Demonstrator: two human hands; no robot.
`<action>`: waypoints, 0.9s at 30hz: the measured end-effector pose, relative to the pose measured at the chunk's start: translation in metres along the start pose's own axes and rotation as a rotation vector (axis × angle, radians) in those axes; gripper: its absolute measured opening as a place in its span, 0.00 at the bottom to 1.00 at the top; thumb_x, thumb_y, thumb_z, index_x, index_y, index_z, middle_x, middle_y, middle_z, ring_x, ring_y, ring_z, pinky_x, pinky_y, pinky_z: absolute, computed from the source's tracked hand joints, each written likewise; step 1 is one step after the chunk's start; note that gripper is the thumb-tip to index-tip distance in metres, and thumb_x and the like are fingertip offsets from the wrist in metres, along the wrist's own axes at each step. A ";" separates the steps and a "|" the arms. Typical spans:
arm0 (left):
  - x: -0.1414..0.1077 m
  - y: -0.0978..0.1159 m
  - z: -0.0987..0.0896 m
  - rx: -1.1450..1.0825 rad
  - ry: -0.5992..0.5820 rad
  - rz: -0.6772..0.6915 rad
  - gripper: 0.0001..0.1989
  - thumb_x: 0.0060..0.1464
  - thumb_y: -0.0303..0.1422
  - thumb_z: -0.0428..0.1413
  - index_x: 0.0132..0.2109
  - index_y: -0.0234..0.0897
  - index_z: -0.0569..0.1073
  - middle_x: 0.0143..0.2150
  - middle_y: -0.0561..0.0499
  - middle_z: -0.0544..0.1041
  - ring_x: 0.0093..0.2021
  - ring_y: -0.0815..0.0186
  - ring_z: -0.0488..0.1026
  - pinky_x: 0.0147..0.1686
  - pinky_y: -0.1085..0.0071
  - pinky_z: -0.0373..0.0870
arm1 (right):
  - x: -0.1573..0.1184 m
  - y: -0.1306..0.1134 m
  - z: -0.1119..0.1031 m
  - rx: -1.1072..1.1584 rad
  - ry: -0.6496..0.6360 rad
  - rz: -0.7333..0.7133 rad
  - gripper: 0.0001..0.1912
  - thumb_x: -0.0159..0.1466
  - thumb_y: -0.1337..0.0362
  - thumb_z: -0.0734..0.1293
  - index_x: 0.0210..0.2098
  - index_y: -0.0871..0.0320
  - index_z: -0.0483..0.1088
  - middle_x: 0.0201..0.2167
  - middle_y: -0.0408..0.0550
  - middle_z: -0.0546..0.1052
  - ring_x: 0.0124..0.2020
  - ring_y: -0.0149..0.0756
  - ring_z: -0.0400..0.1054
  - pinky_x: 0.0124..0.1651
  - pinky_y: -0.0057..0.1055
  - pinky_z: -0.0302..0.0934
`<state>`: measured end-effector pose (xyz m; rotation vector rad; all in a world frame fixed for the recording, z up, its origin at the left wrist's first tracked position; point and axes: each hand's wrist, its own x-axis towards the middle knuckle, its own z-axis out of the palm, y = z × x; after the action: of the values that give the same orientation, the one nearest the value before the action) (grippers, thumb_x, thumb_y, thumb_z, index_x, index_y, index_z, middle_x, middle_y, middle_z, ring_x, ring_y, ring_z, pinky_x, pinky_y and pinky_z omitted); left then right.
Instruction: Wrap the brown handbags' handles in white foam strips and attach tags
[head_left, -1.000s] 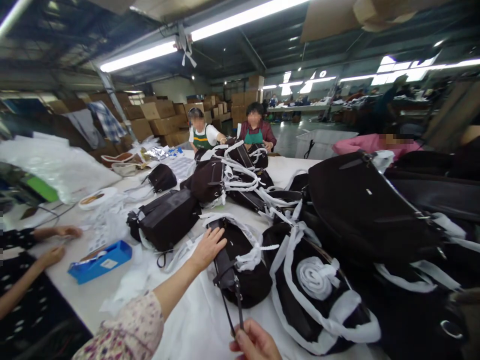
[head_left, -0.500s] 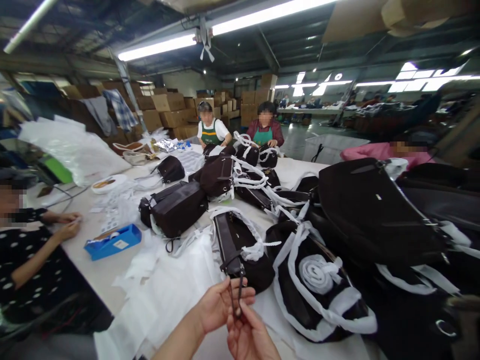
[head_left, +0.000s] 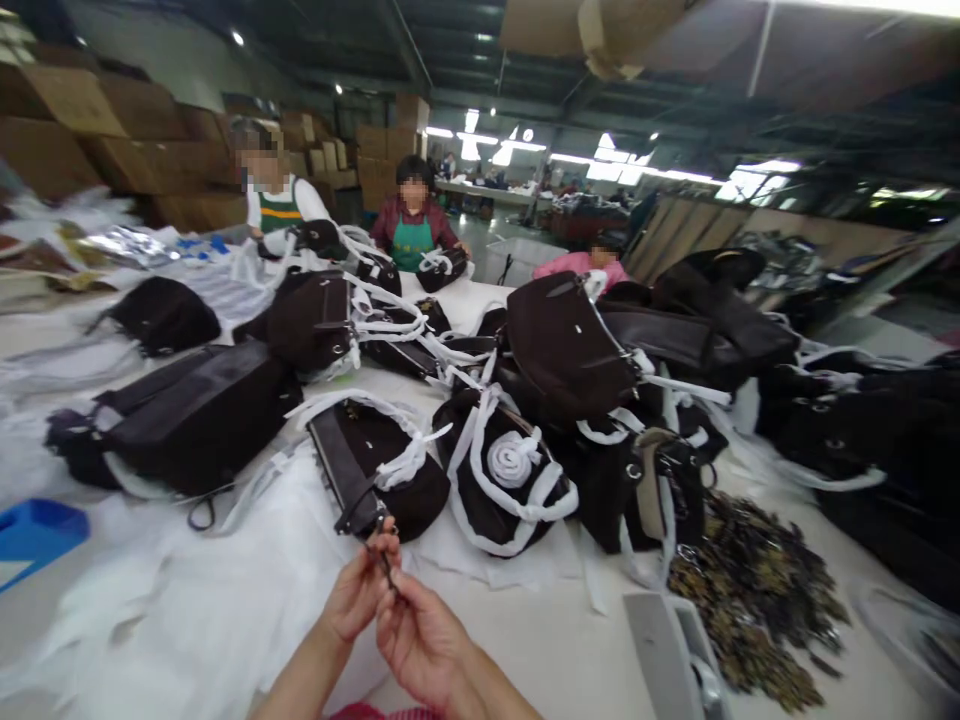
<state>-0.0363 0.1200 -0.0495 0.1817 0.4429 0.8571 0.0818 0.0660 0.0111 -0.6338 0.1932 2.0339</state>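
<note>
Leaning together, hands (head_left: 354,598) (head_left: 421,628) pinch a dark strap (head_left: 386,571); the left farther forward.

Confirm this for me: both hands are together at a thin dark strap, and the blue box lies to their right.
The side is wrong: the head view shows the blue box to the left of both the left hand and right hand. They are indeed together at the thin dark strap.
</note>
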 end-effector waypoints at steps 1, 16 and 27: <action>0.003 -0.001 0.001 -0.023 0.025 -0.024 0.14 0.43 0.33 0.68 0.38 0.43 0.73 0.32 0.58 0.77 0.37 0.72 0.76 0.38 0.79 0.72 | 0.000 0.000 0.002 0.058 0.028 0.017 0.13 0.52 0.68 0.75 0.35 0.63 0.71 0.23 0.38 0.78 0.22 0.18 0.71 0.29 0.13 0.65; 0.012 0.003 0.052 -0.007 0.458 0.015 0.06 0.55 0.20 0.54 0.33 0.34 0.71 0.24 0.54 0.70 0.27 0.69 0.72 0.21 0.77 0.64 | -0.083 -0.118 -0.172 -1.479 0.938 -0.421 0.06 0.56 0.62 0.61 0.27 0.57 0.67 0.32 0.52 0.74 0.41 0.46 0.70 0.48 0.41 0.61; 0.022 -0.007 0.073 0.020 0.528 0.074 0.09 0.59 0.21 0.49 0.34 0.33 0.71 0.24 0.53 0.72 0.27 0.68 0.74 0.19 0.77 0.65 | -0.043 -0.128 -0.211 -1.903 1.074 -0.419 0.11 0.64 0.66 0.56 0.41 0.59 0.68 0.44 0.56 0.71 0.42 0.45 0.70 0.39 0.37 0.61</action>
<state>0.0136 0.1336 0.0072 -0.0144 0.9429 0.9729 0.2821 0.0197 -0.1319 -2.5068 -1.2867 0.6895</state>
